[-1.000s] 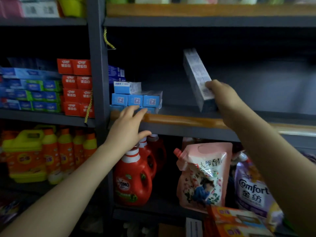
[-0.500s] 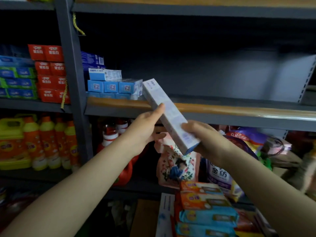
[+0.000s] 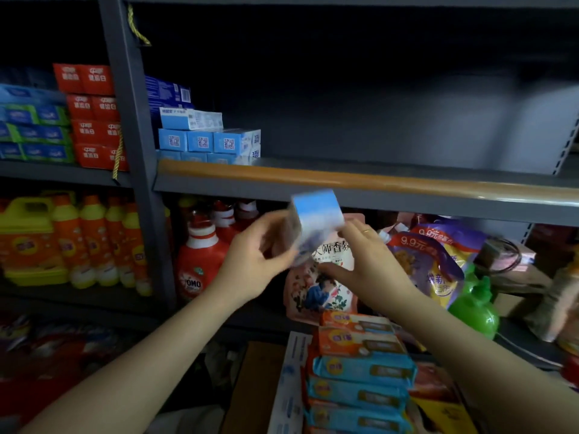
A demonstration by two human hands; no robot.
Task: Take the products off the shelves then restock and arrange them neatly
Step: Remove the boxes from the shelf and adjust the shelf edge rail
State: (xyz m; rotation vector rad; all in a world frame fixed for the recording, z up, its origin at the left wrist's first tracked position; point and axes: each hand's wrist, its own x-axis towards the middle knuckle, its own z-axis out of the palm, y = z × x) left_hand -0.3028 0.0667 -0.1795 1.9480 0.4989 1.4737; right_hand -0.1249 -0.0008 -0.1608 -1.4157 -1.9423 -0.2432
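A: What is met first, nearest the camera?

B: A pile of flat wipe packs [image 3: 360, 368] is seen low in the foreground. Just above it a long blue-and-white carton [image 3: 315, 220] is held in the air between both hands, below the orange-edged shelf [image 3: 360, 180] and in front of a pink refill pouch [image 3: 319, 283].

A: How is the carton gripped?

B: The left hand [image 3: 250, 264] is curled about its lower left side. The right hand [image 3: 363, 264] is closed on its right side, with the fingertips [image 3: 351, 227] against the carton's edge. The carton is badly blurred, so the exact contact points cannot be told.

A: How is it expected to handle?

B: It is judged light and fairly stiff, a thin cardboard box that could be dented by a hard squeeze. The long side faces are thought the best place to be held, near the middle, so the end flaps are not crushed.

A: Which way is it pointed?

B: A blue end face is turned up and towards the camera, so the long axis appears to run steeply down and away. Because of the blur, this is offered only as a reading.

A: And farther back?

B: On the shelf's left end a stack of similar blue cartons [image 3: 208, 140] is laid with short ends facing out. That orientation is judged the one to be matched.
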